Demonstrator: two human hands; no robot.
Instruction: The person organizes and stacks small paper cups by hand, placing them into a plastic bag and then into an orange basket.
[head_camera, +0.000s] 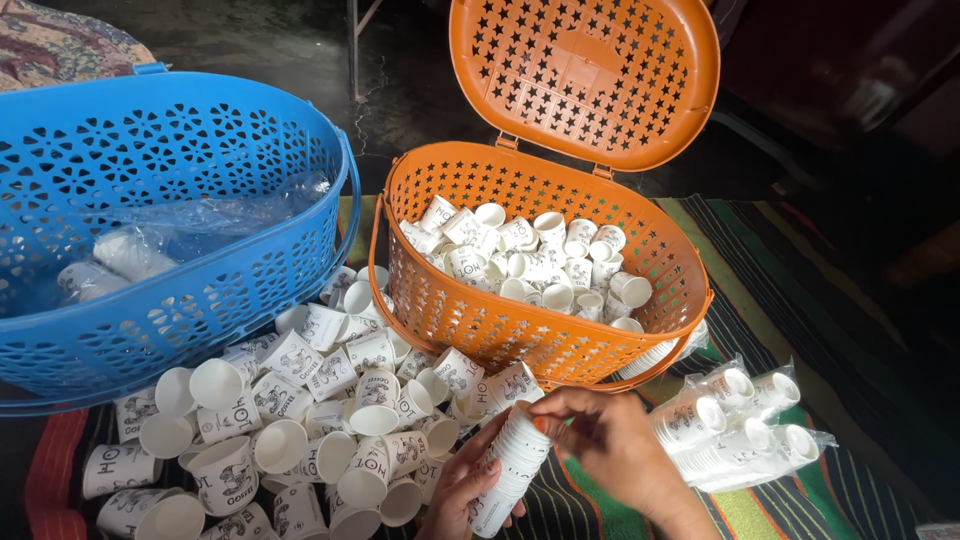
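Both hands, left hand (462, 487) and right hand (612, 440), clamp one cup stack (511, 468) at six o'clock, loose cups (300, 420) heaped at eight, many already in the orange basket (480, 320) at twelve, wrapped stacks (740, 425) at four, blue basket (200, 310) at ten.

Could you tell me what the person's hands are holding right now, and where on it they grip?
A stack of paper cups: the left hand wraps its lower part, and the right hand pinches the top rim.
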